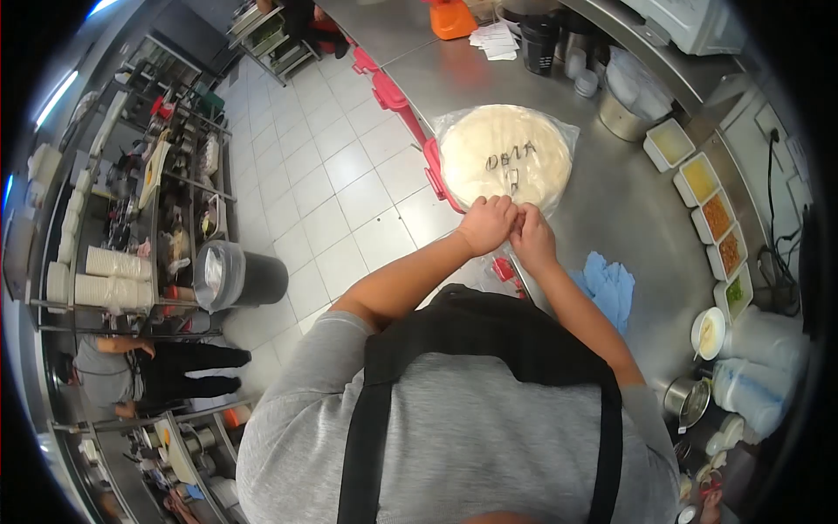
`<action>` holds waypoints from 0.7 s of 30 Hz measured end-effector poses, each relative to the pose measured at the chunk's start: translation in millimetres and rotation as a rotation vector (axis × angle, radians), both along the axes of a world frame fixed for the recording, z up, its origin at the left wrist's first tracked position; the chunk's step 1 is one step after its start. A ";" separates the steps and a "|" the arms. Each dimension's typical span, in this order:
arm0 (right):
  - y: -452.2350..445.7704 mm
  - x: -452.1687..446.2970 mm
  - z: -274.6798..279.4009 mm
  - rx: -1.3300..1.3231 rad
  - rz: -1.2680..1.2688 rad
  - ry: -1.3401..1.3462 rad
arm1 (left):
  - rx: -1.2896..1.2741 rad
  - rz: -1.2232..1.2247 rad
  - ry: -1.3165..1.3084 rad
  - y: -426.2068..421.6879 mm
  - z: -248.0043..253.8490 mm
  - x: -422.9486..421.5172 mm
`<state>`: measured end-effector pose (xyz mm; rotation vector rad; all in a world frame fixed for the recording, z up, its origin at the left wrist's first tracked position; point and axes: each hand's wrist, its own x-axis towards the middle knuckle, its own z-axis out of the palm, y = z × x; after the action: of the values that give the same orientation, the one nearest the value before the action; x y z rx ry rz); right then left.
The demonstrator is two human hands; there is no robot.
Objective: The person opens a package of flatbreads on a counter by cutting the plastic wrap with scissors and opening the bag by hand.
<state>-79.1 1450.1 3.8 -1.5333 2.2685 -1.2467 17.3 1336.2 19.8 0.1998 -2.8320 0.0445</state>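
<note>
A clear plastic bag (pixel 506 148) lies on the steel counter, with a large, flat, pale round inside that looks like tortillas or dough. Black handwriting marks its top. At the bag's near end, my left hand (pixel 487 224) is closed with its fingers curled on the gathered plastic. My right hand (pixel 532 236) pinches the same end right beside it, and the two hands touch. Part of the plastic between the fingers is hidden. Below my hands, some clear plastic and a red item hang by the counter edge, partly covered by my arms.
A blue cloth (pixel 607 288) lies on the steel counter (pixel 594 210) at right. White tubs of chopped food (pixel 698 179) line the back, near a metal pot (pixel 624 118). Red bins (pixel 393 94) stand along the left edge. A grey trash can (pixel 262 278) and another person (pixel 166 371) are farther left.
</note>
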 end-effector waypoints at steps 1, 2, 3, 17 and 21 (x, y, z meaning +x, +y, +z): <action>0.0 -1.2 -3.9 -0.047 0.025 0.027 | 0.006 0.008 -0.022 -0.4 0.0 0.7; -0.6 -3.0 -3.5 -0.066 0.044 0.045 | 0.029 0.012 0.005 -0.1 4.5 2.1; -1.1 -4.8 -2.6 -0.085 0.064 0.063 | 0.053 0.016 0.032 1.1 9.5 4.3; -12.0 -7.7 41.0 -0.112 0.289 -0.113 | 0.652 0.147 0.275 -2.8 13.7 12.4; -19.1 -12.9 37.6 -0.156 0.388 0.084 | 0.673 0.174 0.238 -7.6 10.5 11.3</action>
<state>-92.0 1431.1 41.4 -1.9939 1.8253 -1.2853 28.6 1328.5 30.2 0.5496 -2.4798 -0.8398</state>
